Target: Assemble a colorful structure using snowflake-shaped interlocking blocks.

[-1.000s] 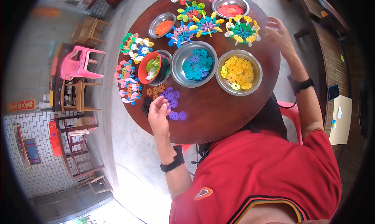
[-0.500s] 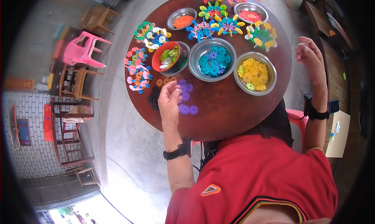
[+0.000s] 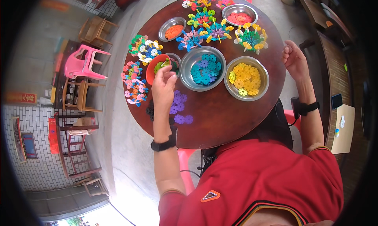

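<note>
My left hand (image 3: pixel 163 86) is over the left part of the table, its loosely bent fingertips at the near side of a red bowl (image 3: pixel 150 71). Contact with the rim is unclear; nothing shows in its fingers. Green flower-shaped plastic pieces (image 3: pixel 160 65) lie in that bowl. Purple flower pieces (image 3: pixel 179 102) are beside the hand, and dark ones (image 3: pixel 150 111) lie partly behind my wrist. My right hand (image 3: pixel 296 62) hovers by the table's right edge, fingers bent and no object visible in them. Nearest it is a metal bowl of yellow flower pieces (image 3: pixel 247 78).
A metal bowl holds blue-green pieces (image 3: pixel 206 69) mid-table. Farther back are bowls of orange pieces (image 3: pixel 173 31) and pinkish-red pieces (image 3: pixel 239 18). Several assembled flower-piece models, including a green-yellow one (image 3: pixel 251 39), line the far and left sides. A pink chair (image 3: pixel 84 62) stands left.
My left hand has gone forward from over the purple pieces to the red bowl. My right hand has come closer to the table edge, with its fingers more bent. The whole view has shifted slightly.
</note>
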Demonstrator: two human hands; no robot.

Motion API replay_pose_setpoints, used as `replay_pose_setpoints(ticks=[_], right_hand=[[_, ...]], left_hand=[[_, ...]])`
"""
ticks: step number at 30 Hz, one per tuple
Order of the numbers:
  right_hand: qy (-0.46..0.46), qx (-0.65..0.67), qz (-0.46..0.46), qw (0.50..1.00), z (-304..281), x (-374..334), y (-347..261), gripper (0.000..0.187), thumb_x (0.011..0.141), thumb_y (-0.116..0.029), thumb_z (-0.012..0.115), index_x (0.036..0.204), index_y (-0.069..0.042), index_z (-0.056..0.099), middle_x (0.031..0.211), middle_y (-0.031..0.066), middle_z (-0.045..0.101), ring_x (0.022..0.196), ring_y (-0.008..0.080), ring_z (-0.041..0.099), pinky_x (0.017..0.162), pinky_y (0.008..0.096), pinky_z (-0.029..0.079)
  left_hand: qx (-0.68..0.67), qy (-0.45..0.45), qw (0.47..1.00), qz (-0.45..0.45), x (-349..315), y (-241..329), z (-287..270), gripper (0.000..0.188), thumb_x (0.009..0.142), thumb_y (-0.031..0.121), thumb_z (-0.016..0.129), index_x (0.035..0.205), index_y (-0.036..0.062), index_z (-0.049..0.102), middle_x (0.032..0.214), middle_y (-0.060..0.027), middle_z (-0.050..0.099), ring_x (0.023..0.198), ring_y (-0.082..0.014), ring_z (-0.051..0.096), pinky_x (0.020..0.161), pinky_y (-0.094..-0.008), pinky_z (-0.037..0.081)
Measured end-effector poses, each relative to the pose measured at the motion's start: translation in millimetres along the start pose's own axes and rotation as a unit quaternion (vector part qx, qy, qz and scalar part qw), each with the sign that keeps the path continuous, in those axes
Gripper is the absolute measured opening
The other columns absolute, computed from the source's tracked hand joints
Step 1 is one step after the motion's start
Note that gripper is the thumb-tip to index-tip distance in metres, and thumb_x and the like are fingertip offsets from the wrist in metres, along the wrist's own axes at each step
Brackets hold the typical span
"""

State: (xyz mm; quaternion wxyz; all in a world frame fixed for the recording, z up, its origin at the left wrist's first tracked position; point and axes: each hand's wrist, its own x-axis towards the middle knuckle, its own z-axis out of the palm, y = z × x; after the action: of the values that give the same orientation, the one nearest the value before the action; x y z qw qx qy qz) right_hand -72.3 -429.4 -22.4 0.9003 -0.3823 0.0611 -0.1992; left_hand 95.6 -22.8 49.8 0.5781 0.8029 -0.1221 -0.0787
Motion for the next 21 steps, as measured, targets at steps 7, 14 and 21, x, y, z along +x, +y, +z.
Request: replay_pose_setpoints(ticks=[7,14,21], right_hand=[[0.006,0.020,0.019,1.000,3,1,3,0.024,0.095,-0.021,0.050,0.112,-0.005,0.055,0.080,0.0003,0.060,0.068,0.0098,0.056,0.061,0.0228,0.047],[-0.012,0.009,-0.002,1.000,9,2,3,0.023,0.094,-0.020,0.050,0.111,-0.004,0.055,0.080,0.0012,0.060,0.066,0.0104,0.055,0.059,0.0237,0.047],[-0.026,0.024,0.005,0.999,18,2,5,0.024,0.092,-0.016,0.051,0.110,-0.001,0.055,0.079,0.0040,0.060,0.063,0.0125,0.054,0.058,0.0251,0.046]], left_hand=[[0.207,-0.040,0.968,0.134,59,21,70,0.033,0.079,0.017,0.063,0.109,0.0048,0.060,0.086,-0.0118,0.067,0.081,-0.0259,0.065,0.075,-0.0364,0.050],[0.357,-0.065,0.913,0.185,98,20,135,0.031,0.078,0.021,0.063,0.105,0.0076,0.061,0.090,-0.0163,0.067,0.087,-0.0347,0.064,0.078,-0.0442,0.050],[0.451,-0.056,0.882,0.125,110,18,168,0.030,0.077,0.028,0.064,0.098,0.0064,0.061,0.094,-0.0205,0.066,0.089,-0.0374,0.064,0.077,-0.0469,0.051]])
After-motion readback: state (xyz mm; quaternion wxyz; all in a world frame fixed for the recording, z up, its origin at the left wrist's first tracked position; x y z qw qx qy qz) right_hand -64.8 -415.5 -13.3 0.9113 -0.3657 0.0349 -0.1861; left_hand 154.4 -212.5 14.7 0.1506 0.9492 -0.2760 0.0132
